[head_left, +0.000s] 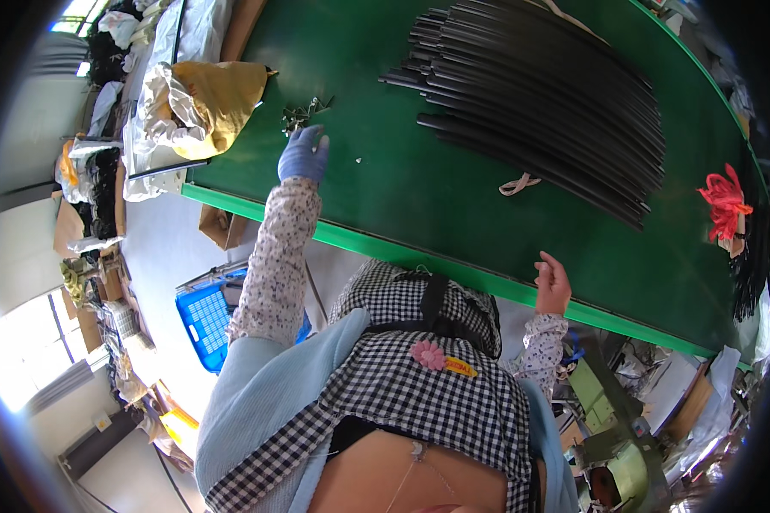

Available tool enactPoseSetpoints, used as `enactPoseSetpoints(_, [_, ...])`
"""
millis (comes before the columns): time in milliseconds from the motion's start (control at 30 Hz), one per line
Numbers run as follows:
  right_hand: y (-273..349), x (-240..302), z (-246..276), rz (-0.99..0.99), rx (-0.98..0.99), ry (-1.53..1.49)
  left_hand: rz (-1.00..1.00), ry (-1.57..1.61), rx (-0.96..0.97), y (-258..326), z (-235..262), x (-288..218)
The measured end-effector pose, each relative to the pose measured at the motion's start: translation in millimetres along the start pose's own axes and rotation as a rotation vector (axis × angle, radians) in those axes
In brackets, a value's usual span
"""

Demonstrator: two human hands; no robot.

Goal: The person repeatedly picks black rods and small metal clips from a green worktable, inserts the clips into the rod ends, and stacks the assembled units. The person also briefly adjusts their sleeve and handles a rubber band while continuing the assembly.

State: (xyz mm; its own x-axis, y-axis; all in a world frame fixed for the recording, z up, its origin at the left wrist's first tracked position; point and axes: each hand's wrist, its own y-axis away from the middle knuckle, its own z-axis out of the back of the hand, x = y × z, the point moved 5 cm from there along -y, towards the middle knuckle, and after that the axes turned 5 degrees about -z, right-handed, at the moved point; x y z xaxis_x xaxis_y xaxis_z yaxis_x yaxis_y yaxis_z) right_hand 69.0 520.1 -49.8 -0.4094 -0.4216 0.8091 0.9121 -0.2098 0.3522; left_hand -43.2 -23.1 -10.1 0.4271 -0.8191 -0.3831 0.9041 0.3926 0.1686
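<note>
My left hand [303, 156], in a thin blue-purple glove, reaches onto the green tabletop. Its fingertips are at the near edge of a small heap of metal parts [299, 116], with the thumb apart from the other fingers. The parts are too small to name. A tiny pale piece [358, 160] lies alone to the right of that hand. My right hand [553, 284] is bare and hovers by the table's near edge, holding nothing, its fingers loosely bent and apart. Beyond it lies a wide bundle of long black tubes [539, 103], side by side.
A yellow-and-white sack [222, 98] rests at the table's left end. A pale cord loop [519, 184] sticks out from under the tubes. Red ribbon-like material [725, 203] lies far right. A blue plastic crate [204, 321] and a cardboard box [221, 227] stand below the green table edge [385, 248].
</note>
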Motion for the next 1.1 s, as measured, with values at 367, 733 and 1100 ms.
enactPoseSetpoints(367, [7,97,-76,0.102,0.125,0.029,-0.385,-0.69,0.211,-89,-18,-28])
enactPoseSetpoints(733, [-3,192,-147,-0.158,0.565,-0.485,-0.147,1.498,0.539,40,-13,-104])
enactPoseSetpoints(1100, [13,172,-126,0.346,0.335,-0.127,0.251,1.447,0.839,147,-62,-145])
